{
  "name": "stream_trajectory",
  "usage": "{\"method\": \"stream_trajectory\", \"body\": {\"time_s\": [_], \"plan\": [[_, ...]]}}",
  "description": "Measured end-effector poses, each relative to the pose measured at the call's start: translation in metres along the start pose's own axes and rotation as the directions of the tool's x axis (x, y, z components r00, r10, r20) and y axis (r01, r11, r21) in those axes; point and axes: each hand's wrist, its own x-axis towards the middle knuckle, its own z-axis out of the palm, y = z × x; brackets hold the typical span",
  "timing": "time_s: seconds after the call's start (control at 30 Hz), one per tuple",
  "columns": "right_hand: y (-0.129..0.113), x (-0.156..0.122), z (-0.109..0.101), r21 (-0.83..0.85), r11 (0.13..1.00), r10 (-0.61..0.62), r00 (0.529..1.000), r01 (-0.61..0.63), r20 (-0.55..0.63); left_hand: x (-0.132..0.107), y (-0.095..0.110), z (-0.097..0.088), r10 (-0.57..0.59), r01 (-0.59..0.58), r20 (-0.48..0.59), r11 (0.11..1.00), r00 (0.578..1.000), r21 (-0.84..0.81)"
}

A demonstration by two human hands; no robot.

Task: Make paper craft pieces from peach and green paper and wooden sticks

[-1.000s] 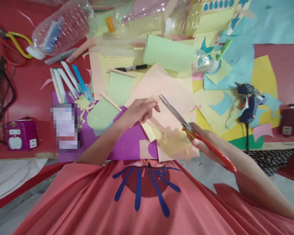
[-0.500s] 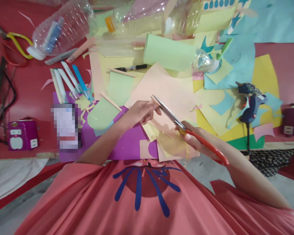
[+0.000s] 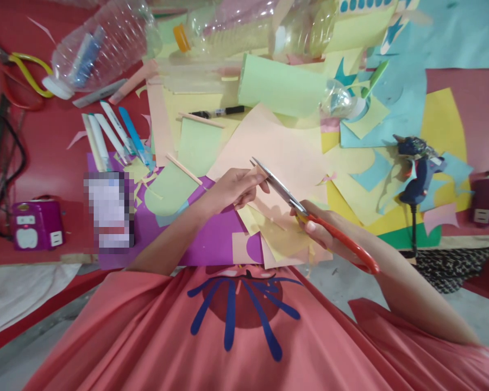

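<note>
My right hand (image 3: 320,222) is closed around the red handles of a pair of scissors (image 3: 283,191), whose blades point up and left. Between thumb and fingers, my left hand (image 3: 244,187) pinches a small piece of peach paper (image 3: 259,172), partly hidden by the fingers. The scissor blades lie right against that piece, nearly closed. Under both hands is a large peach sheet (image 3: 277,141), with pale yellow paper pieces (image 3: 281,239) nearer my body.
A green-wrapped bottle (image 3: 281,84) lies beyond the hands. Markers (image 3: 106,136) and a blurred phone (image 3: 110,212) are at left; a glue gun (image 3: 418,174) stands at right. Clear plastic bottles (image 3: 106,49) lie along the back. Yellow-handled scissors (image 3: 30,73) rest far left.
Hardly anything differs. Both hands, the scissors and the peach piece keep almost the same place, with only a very slight shift of the view.
</note>
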Motion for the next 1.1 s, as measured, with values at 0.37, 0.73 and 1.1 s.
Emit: {"method": "stream_trajectory", "body": {"time_s": [0.37, 0.73, 1.1], "plan": [[-0.001, 0.001, 0.001, 0.021, 1.000, 0.001, 1.000, -0.001, -0.005, 0.000, -0.003, -0.001, 0.016, -0.016, 0.015, 1.000, 1.000, 0.005], [-0.014, -0.004, 0.012, 0.064, 0.997, 0.060, 0.988, -0.052, -0.141, 0.001, -0.002, -0.001, 0.015, -0.015, 0.022, 1.000, 1.000, 0.005], [-0.012, -0.003, 0.015, 0.077, 0.996, 0.059, 0.981, -0.046, -0.183, 0.001, -0.002, -0.001, 0.019, -0.018, 0.029, 0.999, 0.999, -0.035]]}}
